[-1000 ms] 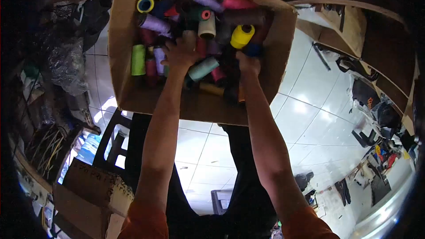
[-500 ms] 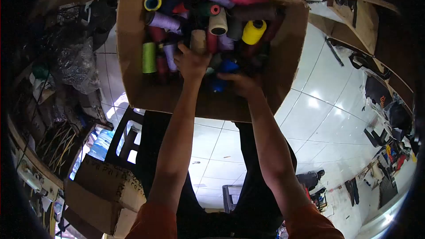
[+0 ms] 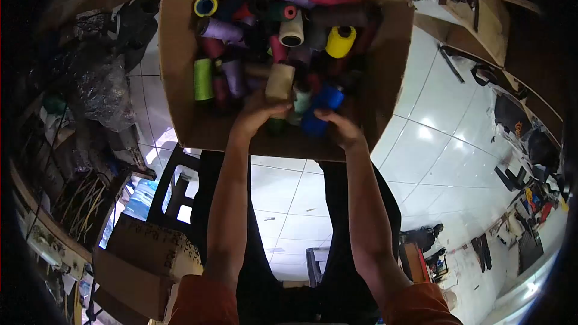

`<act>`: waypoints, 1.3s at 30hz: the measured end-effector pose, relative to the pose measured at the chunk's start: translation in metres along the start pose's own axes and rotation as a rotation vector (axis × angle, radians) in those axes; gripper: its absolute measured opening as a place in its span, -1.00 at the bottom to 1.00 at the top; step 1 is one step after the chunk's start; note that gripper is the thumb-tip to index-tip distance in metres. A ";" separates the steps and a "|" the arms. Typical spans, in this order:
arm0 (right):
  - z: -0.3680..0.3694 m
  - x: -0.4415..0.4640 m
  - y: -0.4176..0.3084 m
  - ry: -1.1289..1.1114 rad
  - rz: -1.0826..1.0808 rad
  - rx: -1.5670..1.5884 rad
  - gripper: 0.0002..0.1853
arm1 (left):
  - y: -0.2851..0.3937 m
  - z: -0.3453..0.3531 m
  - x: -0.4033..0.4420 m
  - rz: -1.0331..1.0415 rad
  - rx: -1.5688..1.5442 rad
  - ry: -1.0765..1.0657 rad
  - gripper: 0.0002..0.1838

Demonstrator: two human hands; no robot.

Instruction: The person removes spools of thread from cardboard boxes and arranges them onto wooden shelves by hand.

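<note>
Inside the open cardboard box (image 3: pixel 177 84) lie many thread spools. My left hand (image 3: pixel 256 115) is closed around the lower part of a beige thread spool (image 3: pixel 280 81), which stands nearly upright. My right hand (image 3: pixel 342 126) grips a blue thread spool (image 3: pixel 323 109), its thumb across the near side. Between them is a pale green spool (image 3: pixel 301 96), partly hidden. Further in the box are a yellow spool (image 3: pixel 341 42), a lime green spool (image 3: pixel 203 79), a purple spool (image 3: pixel 221 29) and a cream spool (image 3: pixel 291 31).
The box is just above and in front of my legs. Below lies a white tiled floor (image 3: pixel 295 204). A dark plastic chair (image 3: pixel 165 183) and another cardboard box (image 3: pixel 135 265) are at the lower left. Wooden shelving (image 3: pixel 481 30) stands at the right.
The beige spool has been raised and brought nearer in my left hand. My right hand has closed on the blue spool, which now sits higher and more to the right.
</note>
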State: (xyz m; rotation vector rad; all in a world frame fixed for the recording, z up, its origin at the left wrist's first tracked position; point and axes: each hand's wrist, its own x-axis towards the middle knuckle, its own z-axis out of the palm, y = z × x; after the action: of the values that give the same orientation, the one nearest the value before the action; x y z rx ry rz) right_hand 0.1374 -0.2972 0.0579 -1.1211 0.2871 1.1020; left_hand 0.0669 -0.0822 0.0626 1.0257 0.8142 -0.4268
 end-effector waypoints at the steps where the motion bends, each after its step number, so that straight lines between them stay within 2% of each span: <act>1: 0.015 -0.013 -0.021 0.152 0.172 0.046 -0.41 | 0.001 0.003 -0.013 0.003 -0.108 -0.015 -0.29; 4: 0.040 -0.044 -0.063 0.199 0.079 0.120 -0.26 | 0.006 0.009 -0.041 0.004 -0.374 -0.036 -0.30; 5: 0.046 -0.050 -0.079 0.136 0.115 0.112 -0.23 | 0.008 0.010 -0.049 0.000 -0.453 -0.041 -0.31; 8: 0.065 -0.062 -0.119 0.014 0.163 -0.050 -0.22 | 0.011 0.005 -0.059 0.053 -0.632 -0.145 -0.28; 9: 0.083 -0.068 -0.142 0.016 0.225 0.028 -0.26 | 0.021 0.004 -0.061 0.086 -0.721 -0.199 -0.27; 11: 0.107 -0.074 -0.170 -0.097 0.176 -0.127 -0.29 | 0.038 0.003 -0.070 0.144 -0.903 -0.304 -0.25; 13: 0.128 -0.080 -0.187 -0.138 0.137 -0.353 -0.33 | 0.066 0.000 -0.083 0.237 -0.899 -0.343 -0.24; 14: 0.143 -0.082 -0.197 -0.130 0.129 -0.295 -0.32 | 0.079 -0.003 -0.088 0.287 -0.896 -0.364 -0.24; 15: 0.162 -0.085 -0.208 -0.123 0.124 -0.236 -0.32 | 0.079 -0.008 -0.092 0.318 -0.839 -0.283 -0.21; 16: 0.182 -0.087 -0.220 -0.119 0.119 -0.178 -0.31 | 0.090 -0.009 -0.098 0.374 -0.929 -0.336 -0.22; 17: 0.205 -0.093 -0.232 -0.058 0.113 -0.238 -0.20 | 0.102 -0.008 -0.103 0.431 -1.017 -0.389 -0.22; 20: 0.245 -0.098 -0.240 -0.012 0.089 -0.151 -0.18 | 0.133 -0.016 -0.119 0.587 -1.194 -0.554 -0.14; 22: 0.277 -0.101 -0.257 -0.093 0.124 -0.289 -0.24 | 0.156 -0.021 -0.132 0.654 -1.274 -0.597 -0.08; 23: 0.292 -0.101 -0.261 -0.096 0.120 -0.409 -0.27 | 0.169 -0.024 -0.136 0.735 -1.261 -0.566 -0.05; 25: 0.330 -0.099 -0.277 -0.113 0.176 -0.624 -0.33 | 0.173 -0.041 -0.142 0.676 -1.307 -0.569 -0.03; 28: 0.360 -0.089 -0.286 -0.238 0.277 -0.697 -0.20 | 0.186 -0.068 -0.155 0.697 -1.321 -0.492 0.03; 31: 0.381 -0.076 -0.282 -0.243 0.327 -0.570 -0.27 | 0.205 -0.096 -0.173 0.723 -1.245 -0.374 0.10; 34: 0.404 -0.063 -0.279 -0.237 0.339 -0.505 -0.31 | 0.204 -0.120 -0.178 0.677 -1.260 -0.447 0.14; 39: 0.441 -0.053 -0.278 -0.254 0.300 -0.416 -0.27 | 0.210 -0.145 -0.180 0.716 -1.258 -0.383 0.14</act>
State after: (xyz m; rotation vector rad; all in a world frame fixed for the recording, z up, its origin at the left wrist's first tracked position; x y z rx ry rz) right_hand 0.1994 0.0371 0.4568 -1.3115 0.0223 1.6058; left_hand 0.0327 0.1358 0.2841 -0.0141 0.2014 0.4847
